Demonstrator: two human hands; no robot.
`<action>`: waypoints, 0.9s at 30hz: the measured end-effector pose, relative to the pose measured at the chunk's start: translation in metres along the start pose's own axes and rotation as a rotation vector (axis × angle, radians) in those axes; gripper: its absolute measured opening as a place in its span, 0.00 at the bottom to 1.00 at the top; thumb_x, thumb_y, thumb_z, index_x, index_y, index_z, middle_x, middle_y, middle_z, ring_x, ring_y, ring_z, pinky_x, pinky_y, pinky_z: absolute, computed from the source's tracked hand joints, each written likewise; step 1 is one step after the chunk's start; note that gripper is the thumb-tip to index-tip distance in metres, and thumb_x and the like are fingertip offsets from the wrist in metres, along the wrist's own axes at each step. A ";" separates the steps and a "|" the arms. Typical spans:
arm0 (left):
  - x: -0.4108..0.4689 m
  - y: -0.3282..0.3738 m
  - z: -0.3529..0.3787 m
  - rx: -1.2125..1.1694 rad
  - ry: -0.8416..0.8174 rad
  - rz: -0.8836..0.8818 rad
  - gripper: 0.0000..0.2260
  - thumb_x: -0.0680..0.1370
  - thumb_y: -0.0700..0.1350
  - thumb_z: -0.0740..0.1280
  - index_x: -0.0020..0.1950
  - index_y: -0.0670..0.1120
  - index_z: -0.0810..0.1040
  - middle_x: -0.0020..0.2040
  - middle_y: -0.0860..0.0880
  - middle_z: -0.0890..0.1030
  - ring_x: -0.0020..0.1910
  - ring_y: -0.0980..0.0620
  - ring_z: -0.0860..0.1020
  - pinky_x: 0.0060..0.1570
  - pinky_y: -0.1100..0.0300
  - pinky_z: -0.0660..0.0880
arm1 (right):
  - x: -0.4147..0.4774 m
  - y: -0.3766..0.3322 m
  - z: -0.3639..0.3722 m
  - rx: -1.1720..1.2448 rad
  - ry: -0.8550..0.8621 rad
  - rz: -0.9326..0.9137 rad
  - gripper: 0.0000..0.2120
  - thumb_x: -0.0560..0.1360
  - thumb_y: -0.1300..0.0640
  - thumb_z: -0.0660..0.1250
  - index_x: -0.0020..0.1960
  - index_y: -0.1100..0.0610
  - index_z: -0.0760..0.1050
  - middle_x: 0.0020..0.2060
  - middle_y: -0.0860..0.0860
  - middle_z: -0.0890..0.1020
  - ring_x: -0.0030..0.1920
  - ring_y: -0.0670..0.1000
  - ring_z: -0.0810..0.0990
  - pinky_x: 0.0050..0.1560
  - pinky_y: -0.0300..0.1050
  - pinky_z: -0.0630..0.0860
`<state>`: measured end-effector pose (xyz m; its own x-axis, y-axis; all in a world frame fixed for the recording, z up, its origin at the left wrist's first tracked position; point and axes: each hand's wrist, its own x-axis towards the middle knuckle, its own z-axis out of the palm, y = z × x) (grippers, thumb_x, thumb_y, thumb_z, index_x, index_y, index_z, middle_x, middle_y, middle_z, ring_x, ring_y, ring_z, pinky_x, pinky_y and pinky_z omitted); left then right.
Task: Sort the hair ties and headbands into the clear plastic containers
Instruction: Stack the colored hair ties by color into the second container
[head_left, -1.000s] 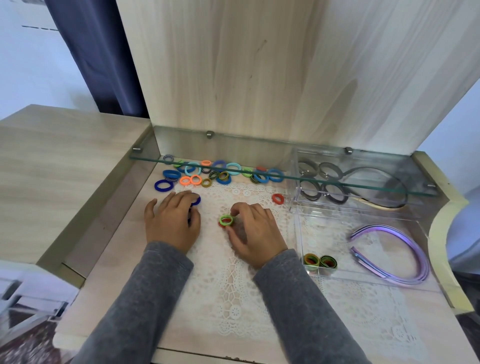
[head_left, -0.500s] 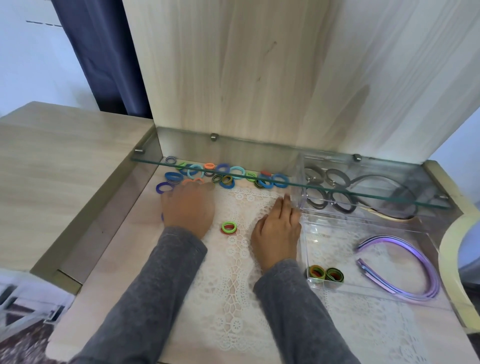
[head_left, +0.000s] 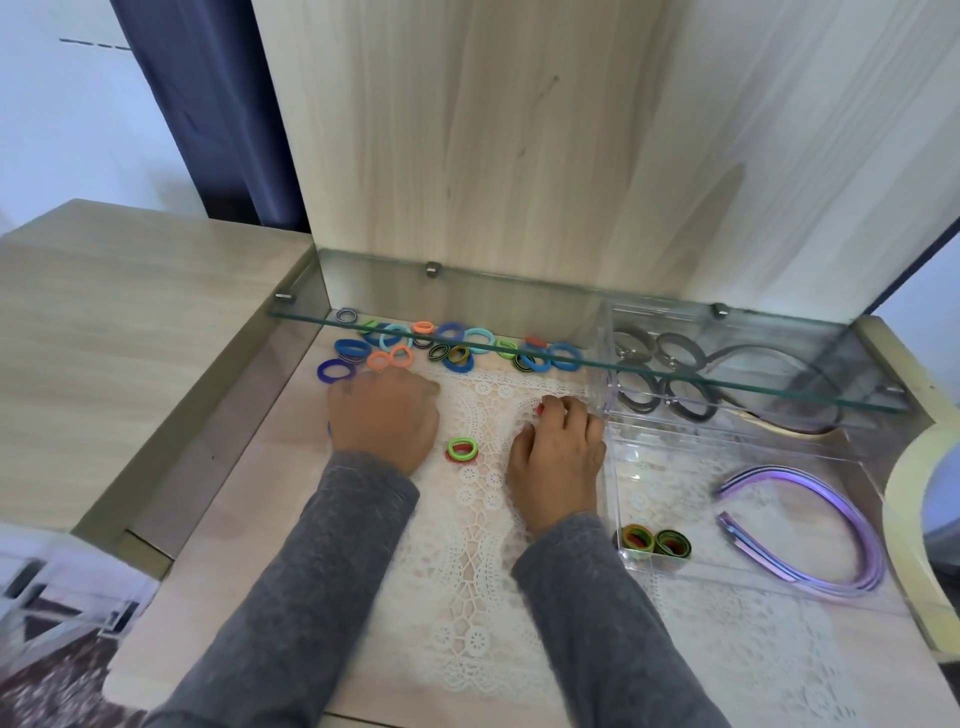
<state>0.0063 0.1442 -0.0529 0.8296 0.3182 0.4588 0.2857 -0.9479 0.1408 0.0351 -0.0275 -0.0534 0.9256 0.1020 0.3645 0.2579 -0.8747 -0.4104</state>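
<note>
One red tie (head_left: 540, 410) sits pinched in the right hand (head_left: 558, 460) beside a container (head_left: 675, 483); the left hand (head_left: 384, 421) lies curled on the tabletop (head_left: 244, 519), whether gripping anything I cannot tell

R hand (head_left: 558, 457) w/ red tie (head_left: 540, 410)

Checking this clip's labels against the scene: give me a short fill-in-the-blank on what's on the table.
1. The headbands in the near container are ____.
2. The green hair tie between the left hand and right hand lies on a ____ one.
3. The shelf over the loose hair ties is made of ____.
Missing: purple; red; glass.
</note>
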 end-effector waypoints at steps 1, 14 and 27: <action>-0.001 0.000 0.000 0.011 -0.004 0.020 0.09 0.74 0.50 0.66 0.48 0.48 0.82 0.48 0.49 0.83 0.47 0.44 0.78 0.50 0.50 0.63 | 0.000 0.000 0.000 -0.004 0.016 0.005 0.12 0.73 0.59 0.64 0.56 0.60 0.74 0.54 0.58 0.76 0.53 0.58 0.71 0.50 0.53 0.70; -0.039 0.002 -0.024 -0.289 0.141 0.216 0.08 0.74 0.50 0.61 0.45 0.53 0.80 0.48 0.57 0.81 0.50 0.55 0.76 0.51 0.55 0.62 | -0.001 0.004 0.002 0.036 0.103 -0.045 0.07 0.67 0.66 0.69 0.45 0.61 0.77 0.44 0.58 0.78 0.44 0.60 0.73 0.42 0.51 0.71; -0.042 0.005 -0.029 -0.284 -0.067 0.291 0.10 0.75 0.52 0.59 0.48 0.54 0.79 0.49 0.58 0.81 0.51 0.55 0.77 0.53 0.58 0.61 | -0.006 0.006 0.001 0.155 0.085 -0.239 0.05 0.75 0.60 0.65 0.50 0.58 0.75 0.46 0.53 0.78 0.46 0.54 0.72 0.46 0.51 0.73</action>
<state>-0.0415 0.1255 -0.0459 0.8884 0.0279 0.4583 -0.1013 -0.9617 0.2548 0.0318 -0.0327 -0.0589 0.8086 0.2507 0.5323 0.5111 -0.7473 -0.4245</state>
